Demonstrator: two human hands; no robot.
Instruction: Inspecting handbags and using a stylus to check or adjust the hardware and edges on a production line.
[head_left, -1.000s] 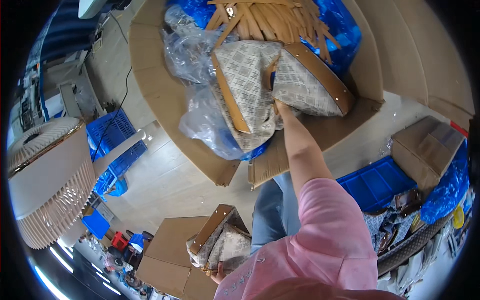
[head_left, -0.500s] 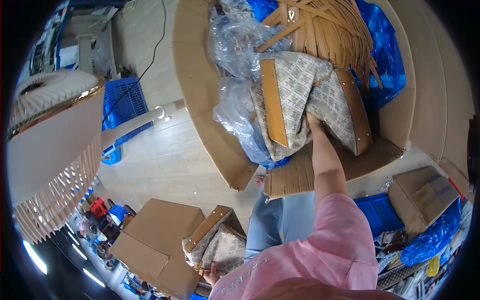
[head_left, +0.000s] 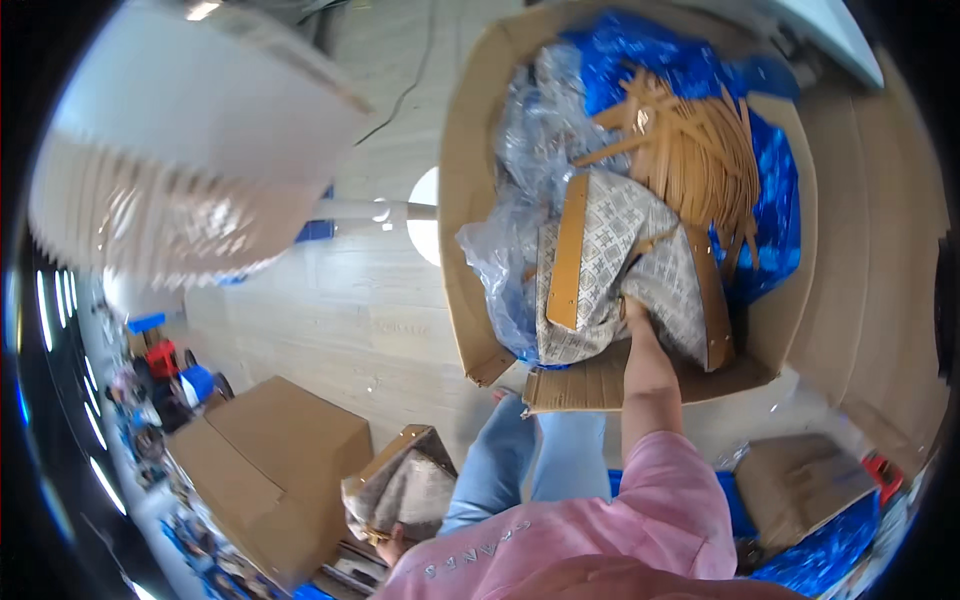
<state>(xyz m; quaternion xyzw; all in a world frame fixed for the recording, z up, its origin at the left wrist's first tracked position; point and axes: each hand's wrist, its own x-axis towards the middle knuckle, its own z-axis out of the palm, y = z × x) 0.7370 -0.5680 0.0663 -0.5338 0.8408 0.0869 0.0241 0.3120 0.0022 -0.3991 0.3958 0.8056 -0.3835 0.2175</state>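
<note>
In the large open carton (head_left: 455,230), a grey-beige patterned bag (head_left: 606,235) with tan leather trim strips lies folded on the other contents. My right hand (head_left: 634,312) reaches over the near wall and closes on the bag's fabric at the fold; folds hide part of the fingers. Low on the left, my left hand (head_left: 391,545) grips the bottom end of a second patterned bag (head_left: 408,490), which also has a tan strip along its top edge. That bag hangs beside my left leg, in front of a closed carton.
Tan leather straps (head_left: 695,155), clear plastic wrap (head_left: 545,135) and blue plastic film (head_left: 775,215) fill the open carton. A closed carton (head_left: 290,440) stands lower left, and a white fan (head_left: 190,170) upper left. An open smaller carton (head_left: 800,485) sits lower right.
My view has shifted, so the open carton sits lower and farther right and the fan looms larger. Both hands keep their hold on the same bags.
</note>
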